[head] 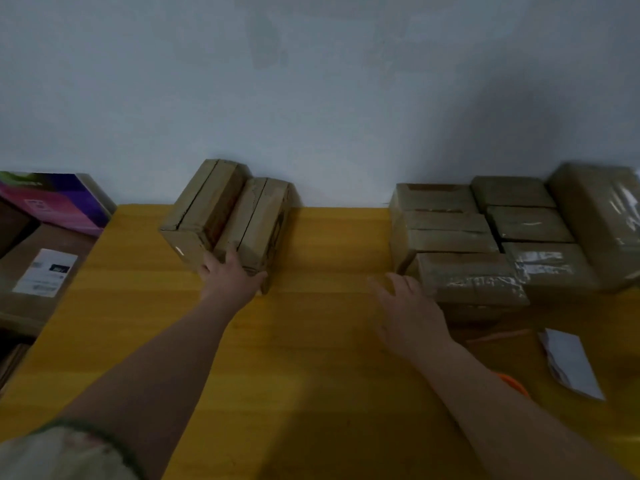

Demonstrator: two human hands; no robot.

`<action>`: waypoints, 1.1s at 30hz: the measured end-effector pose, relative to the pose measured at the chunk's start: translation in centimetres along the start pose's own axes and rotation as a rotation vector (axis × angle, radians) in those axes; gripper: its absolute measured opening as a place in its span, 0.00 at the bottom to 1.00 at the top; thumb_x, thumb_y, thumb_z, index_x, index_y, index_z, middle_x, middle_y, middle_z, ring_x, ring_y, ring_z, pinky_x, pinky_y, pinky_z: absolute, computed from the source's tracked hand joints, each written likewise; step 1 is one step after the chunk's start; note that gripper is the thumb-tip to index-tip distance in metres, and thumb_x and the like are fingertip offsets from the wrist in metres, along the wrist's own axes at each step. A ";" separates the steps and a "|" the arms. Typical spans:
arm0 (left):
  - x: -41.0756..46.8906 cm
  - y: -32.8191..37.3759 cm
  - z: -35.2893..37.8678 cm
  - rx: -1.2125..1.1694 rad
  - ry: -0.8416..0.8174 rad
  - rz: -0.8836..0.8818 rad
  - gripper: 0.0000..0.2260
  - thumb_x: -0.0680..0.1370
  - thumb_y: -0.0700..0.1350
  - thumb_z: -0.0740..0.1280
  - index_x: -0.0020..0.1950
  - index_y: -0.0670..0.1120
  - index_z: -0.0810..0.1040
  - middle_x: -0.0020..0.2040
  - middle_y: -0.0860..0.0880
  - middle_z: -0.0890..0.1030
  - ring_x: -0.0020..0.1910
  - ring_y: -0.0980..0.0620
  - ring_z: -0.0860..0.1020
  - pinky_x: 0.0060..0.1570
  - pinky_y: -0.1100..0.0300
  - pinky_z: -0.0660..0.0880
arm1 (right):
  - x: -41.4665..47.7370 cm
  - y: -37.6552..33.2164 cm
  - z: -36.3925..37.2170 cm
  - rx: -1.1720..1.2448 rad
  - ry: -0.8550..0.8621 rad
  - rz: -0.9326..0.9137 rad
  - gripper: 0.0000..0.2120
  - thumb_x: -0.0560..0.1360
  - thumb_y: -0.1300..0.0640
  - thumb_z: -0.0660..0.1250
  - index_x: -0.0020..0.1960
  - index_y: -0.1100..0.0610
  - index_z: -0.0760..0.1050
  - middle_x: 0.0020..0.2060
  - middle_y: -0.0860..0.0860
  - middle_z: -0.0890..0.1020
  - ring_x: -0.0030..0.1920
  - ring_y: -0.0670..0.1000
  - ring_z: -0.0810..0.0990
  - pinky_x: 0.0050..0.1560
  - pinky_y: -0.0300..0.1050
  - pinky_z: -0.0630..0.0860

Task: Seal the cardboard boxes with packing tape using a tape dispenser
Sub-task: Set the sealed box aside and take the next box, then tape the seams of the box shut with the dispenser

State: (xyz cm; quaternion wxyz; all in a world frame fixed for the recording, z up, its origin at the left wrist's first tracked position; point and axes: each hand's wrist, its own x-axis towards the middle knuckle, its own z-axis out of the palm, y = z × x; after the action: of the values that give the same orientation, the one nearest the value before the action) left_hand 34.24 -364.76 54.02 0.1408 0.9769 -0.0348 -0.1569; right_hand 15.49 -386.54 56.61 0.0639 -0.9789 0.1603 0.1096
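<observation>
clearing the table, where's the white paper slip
The white paper slip lies on the yellow table at the head view's right, nearer than the taped boxes, beside the right forearm.

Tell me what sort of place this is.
Probably a small packing or shipping station: a stack of tape-wrapped cardboard boxes on a yellow table, two more boxes set apart, and a labelled carton beside the table.

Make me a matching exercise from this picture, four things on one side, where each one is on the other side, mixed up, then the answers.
1 left hand
2 right hand
3 white paper
4 purple box

A beyond the table's left edge
B touching the pair of boxes
C flat near the table's right edge
D empty, beside the taped boxes

Pairs: 1-B, 2-D, 3-C, 4-A
</observation>
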 end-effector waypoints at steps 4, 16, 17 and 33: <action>0.5 -0.1 0.5 -0.007 0.017 -0.014 0.39 0.74 0.62 0.66 0.77 0.52 0.51 0.69 0.35 0.56 0.66 0.32 0.61 0.63 0.41 0.67 | -1.7 0.0 1.0 0.032 -0.012 0.074 0.33 0.78 0.49 0.63 0.78 0.46 0.51 0.75 0.52 0.58 0.75 0.55 0.55 0.64 0.49 0.71; -10.8 -2.5 4.2 0.084 -0.191 0.406 0.45 0.69 0.55 0.72 0.77 0.59 0.46 0.71 0.44 0.52 0.69 0.38 0.55 0.58 0.48 0.71 | -10.9 5.1 5.8 0.155 -0.048 0.583 0.25 0.77 0.51 0.66 0.70 0.54 0.61 0.64 0.54 0.68 0.63 0.55 0.70 0.50 0.46 0.75; -11.5 -2.8 4.3 0.116 -0.215 0.415 0.47 0.70 0.55 0.72 0.77 0.59 0.42 0.72 0.45 0.50 0.71 0.39 0.54 0.58 0.48 0.71 | -11.4 5.4 6.3 0.165 -0.048 0.627 0.26 0.77 0.53 0.66 0.71 0.55 0.60 0.64 0.55 0.68 0.63 0.55 0.71 0.51 0.47 0.75; -13.7 -4.5 3.9 0.297 -0.311 0.510 0.45 0.76 0.43 0.68 0.76 0.59 0.36 0.77 0.49 0.36 0.76 0.38 0.41 0.70 0.42 0.61 | -13.8 5.3 3.7 0.816 0.468 0.470 0.08 0.77 0.52 0.68 0.52 0.53 0.71 0.40 0.50 0.76 0.40 0.52 0.78 0.32 0.43 0.69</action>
State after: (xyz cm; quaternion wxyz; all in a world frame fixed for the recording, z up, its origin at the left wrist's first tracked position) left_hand 20.07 -359.94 53.24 0.0245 0.9109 -0.3218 -0.2570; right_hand 0.25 -386.79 55.85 0.3762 -0.8103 0.4152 -0.1719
